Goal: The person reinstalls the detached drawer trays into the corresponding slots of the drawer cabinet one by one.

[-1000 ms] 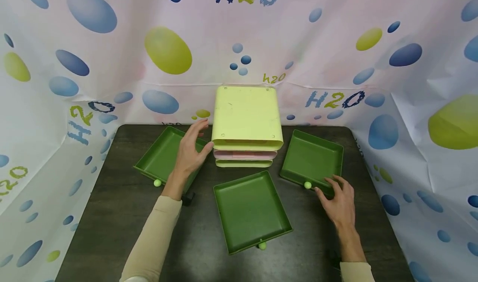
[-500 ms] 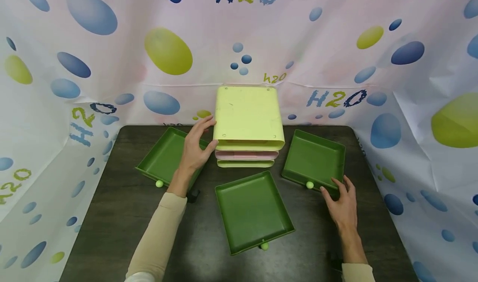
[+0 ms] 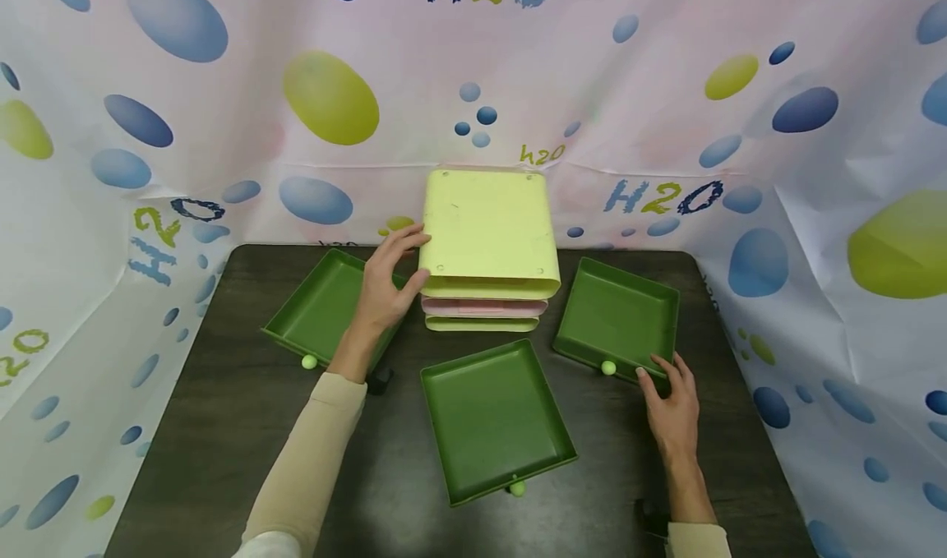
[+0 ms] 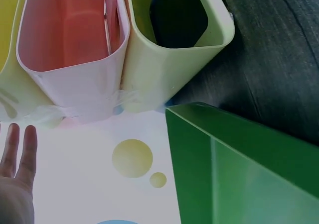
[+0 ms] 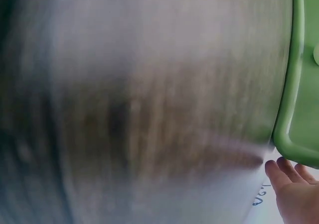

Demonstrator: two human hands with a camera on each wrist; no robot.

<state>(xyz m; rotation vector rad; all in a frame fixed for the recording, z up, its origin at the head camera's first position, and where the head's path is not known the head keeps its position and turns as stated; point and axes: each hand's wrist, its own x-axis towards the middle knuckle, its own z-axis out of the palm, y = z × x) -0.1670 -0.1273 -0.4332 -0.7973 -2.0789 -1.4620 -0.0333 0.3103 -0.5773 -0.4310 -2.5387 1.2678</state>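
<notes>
A stacked drawer cabinet (image 3: 488,225) stands at the back middle, its top sleeve yellow, with a pink sleeve (image 3: 484,307) and a pale green one (image 3: 481,325) below. My left hand (image 3: 385,287) is at the yellow sleeve's left side, fingertips right at its edge, fingers fairly straight. The left wrist view looks into the sleeves, where the pink one (image 4: 70,30) has its front open. At the right, a green drawer (image 3: 617,320) with a round light green knob lies on the table. My right hand (image 3: 673,402) has its relaxed fingertips at that drawer's front right corner.
Another green drawer (image 3: 314,311) lies at the left, partly behind my left hand. A third green drawer (image 3: 497,426) lies in front of the cabinet, turned at an angle. The dark table (image 3: 222,426) meets a printed curtain (image 3: 244,114) at the back and sides.
My left hand has moved right, closing the small gap to the cabinet's side. The right hand has shifted slightly at the drawer's corner. The drawers lie as before.
</notes>
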